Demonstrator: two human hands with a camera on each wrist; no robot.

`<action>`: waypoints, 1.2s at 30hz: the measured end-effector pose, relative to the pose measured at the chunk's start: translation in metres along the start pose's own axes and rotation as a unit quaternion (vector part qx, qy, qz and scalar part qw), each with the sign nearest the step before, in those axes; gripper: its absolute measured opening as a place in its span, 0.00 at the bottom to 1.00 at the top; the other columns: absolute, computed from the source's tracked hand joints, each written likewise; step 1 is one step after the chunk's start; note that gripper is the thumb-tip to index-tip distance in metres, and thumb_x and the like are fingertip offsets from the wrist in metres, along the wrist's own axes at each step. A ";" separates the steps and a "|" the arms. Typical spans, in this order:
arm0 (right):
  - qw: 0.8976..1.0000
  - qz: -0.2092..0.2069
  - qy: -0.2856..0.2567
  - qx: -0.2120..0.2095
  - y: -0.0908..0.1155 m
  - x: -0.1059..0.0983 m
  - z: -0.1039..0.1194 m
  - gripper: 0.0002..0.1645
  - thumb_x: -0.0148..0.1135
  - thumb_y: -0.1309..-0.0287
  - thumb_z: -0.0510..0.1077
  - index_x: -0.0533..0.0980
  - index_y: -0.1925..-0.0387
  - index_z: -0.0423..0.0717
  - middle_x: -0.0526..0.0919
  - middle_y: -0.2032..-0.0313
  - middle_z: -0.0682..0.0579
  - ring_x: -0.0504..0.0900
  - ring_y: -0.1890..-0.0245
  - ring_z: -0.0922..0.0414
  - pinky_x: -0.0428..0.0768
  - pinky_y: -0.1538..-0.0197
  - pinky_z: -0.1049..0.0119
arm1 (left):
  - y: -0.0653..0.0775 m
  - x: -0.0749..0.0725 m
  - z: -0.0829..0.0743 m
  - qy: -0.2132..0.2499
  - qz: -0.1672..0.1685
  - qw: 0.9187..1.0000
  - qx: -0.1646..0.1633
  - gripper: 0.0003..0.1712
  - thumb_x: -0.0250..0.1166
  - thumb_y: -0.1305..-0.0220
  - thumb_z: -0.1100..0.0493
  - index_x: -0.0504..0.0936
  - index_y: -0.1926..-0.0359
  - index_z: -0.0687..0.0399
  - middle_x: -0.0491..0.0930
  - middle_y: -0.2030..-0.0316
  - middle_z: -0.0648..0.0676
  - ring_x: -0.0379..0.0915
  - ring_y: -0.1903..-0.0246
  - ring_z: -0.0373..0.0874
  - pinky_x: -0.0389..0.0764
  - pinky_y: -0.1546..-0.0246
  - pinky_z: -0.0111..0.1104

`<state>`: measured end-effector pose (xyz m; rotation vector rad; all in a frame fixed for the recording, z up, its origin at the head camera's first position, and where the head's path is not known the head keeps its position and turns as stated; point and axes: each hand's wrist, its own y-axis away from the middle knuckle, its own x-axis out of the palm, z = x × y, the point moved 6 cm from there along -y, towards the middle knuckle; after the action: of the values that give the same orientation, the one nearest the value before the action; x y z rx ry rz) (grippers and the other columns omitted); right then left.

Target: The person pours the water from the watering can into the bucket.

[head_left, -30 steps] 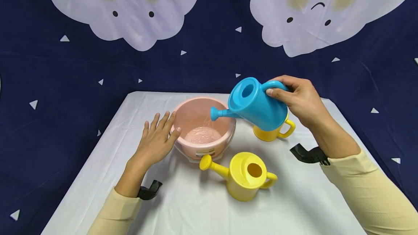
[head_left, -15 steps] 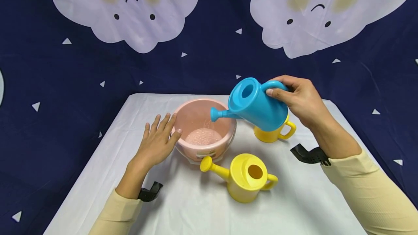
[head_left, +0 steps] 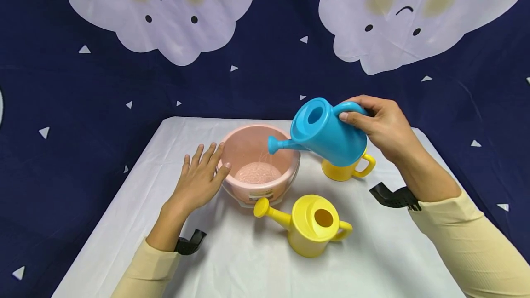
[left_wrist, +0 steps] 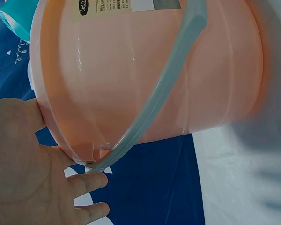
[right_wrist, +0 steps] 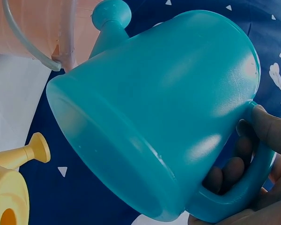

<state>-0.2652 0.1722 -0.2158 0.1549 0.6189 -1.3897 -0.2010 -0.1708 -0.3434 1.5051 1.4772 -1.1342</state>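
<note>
Touching the pink bucket, left hand spreads its fingers (left-wrist view); so lightly braced, bucket could slide if knocked. Right-wrist view: right hand grips blue watering can, fingers round its handle; wrist roll might cause spills. Head view: spout over bucket, water falling; pose practically unchanged from earlier frame.

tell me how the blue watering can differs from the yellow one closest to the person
The right hand holds the blue can off the table, while the yellow can stands on it. The blue can is tilted, thin streams falling into the pink bucket; the yellow can is upright with nothing coming out. Both have a top opening, a loop handle and a spout with a flared end.
</note>
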 end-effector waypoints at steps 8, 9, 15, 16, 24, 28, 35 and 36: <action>1.000 0.006 0.011 0.009 0.000 0.000 -0.002 0.23 0.65 0.45 0.55 0.79 0.52 0.46 0.81 0.60 0.60 0.75 0.54 0.59 0.74 0.49 0.64 | 0.000 0.001 0.000 0.001 0.002 1.000 -0.001 0.38 0.32 0.30 0.33 0.44 0.25 0.41 0.44 0.25 0.55 0.28 0.25 0.58 0.30 0.30 0.60; 1.000 0.006 0.012 0.009 0.000 0.000 -0.003 0.23 0.65 0.45 0.55 0.79 0.52 0.46 0.81 0.60 0.60 0.75 0.54 0.59 0.74 0.49 0.64 | 0.001 0.001 0.000 0.001 0.003 1.000 -0.001 0.38 0.32 0.30 0.33 0.43 0.25 0.41 0.44 0.25 0.55 0.28 0.25 0.58 0.30 0.30 0.60; 1.000 0.005 0.007 0.004 0.000 0.000 -0.002 0.22 0.65 0.45 0.53 0.79 0.53 0.45 0.82 0.61 0.61 0.76 0.55 0.59 0.76 0.52 0.71 | 0.001 0.002 0.000 0.005 0.007 1.000 -0.003 0.38 0.33 0.30 0.33 0.43 0.25 0.40 0.42 0.25 0.54 0.26 0.25 0.57 0.28 0.30 0.60; 1.000 0.005 0.006 0.003 0.000 0.000 -0.002 0.22 0.65 0.45 0.53 0.79 0.53 0.45 0.82 0.61 0.61 0.76 0.55 0.59 0.76 0.52 0.71 | 0.001 0.003 0.000 0.005 0.007 1.000 -0.002 0.38 0.33 0.30 0.33 0.43 0.25 0.40 0.43 0.25 0.54 0.26 0.25 0.57 0.29 0.30 0.60; 1.000 0.012 0.009 0.008 -0.001 0.000 -0.001 0.23 0.65 0.45 0.55 0.79 0.52 0.46 0.82 0.59 0.60 0.76 0.54 0.59 0.74 0.49 0.65 | 0.001 0.002 -0.001 0.005 0.002 1.000 -0.001 0.38 0.33 0.30 0.33 0.43 0.25 0.41 0.43 0.25 0.55 0.27 0.25 0.58 0.29 0.30 0.60; 1.000 0.016 0.010 0.007 -0.001 0.000 0.000 0.23 0.64 0.45 0.55 0.78 0.51 0.46 0.82 0.59 0.59 0.76 0.53 0.58 0.74 0.48 0.63 | 0.001 0.001 -0.001 0.005 0.003 1.000 -0.002 0.38 0.32 0.30 0.33 0.43 0.25 0.41 0.44 0.25 0.56 0.27 0.25 0.58 0.29 0.30 0.60; 1.000 0.016 0.017 0.003 -0.002 0.001 0.003 0.23 0.65 0.45 0.55 0.79 0.52 0.46 0.82 0.59 0.59 0.76 0.54 0.58 0.74 0.48 0.63 | 0.000 0.001 0.000 0.002 0.003 1.000 -0.004 0.38 0.33 0.30 0.33 0.43 0.25 0.41 0.44 0.25 0.55 0.27 0.25 0.57 0.29 0.30 0.60; 1.000 0.016 0.017 0.003 -0.002 0.001 0.003 0.23 0.65 0.45 0.55 0.79 0.52 0.46 0.82 0.59 0.59 0.76 0.54 0.58 0.74 0.48 0.63 | 0.001 0.001 0.000 0.001 0.003 1.000 -0.004 0.38 0.33 0.30 0.33 0.44 0.25 0.41 0.44 0.25 0.55 0.27 0.25 0.57 0.29 0.30 0.60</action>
<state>-0.2661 0.1691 -0.2134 0.1934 0.6371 -1.3600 -0.2005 -0.1703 -0.3439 1.5057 1.4760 -1.1218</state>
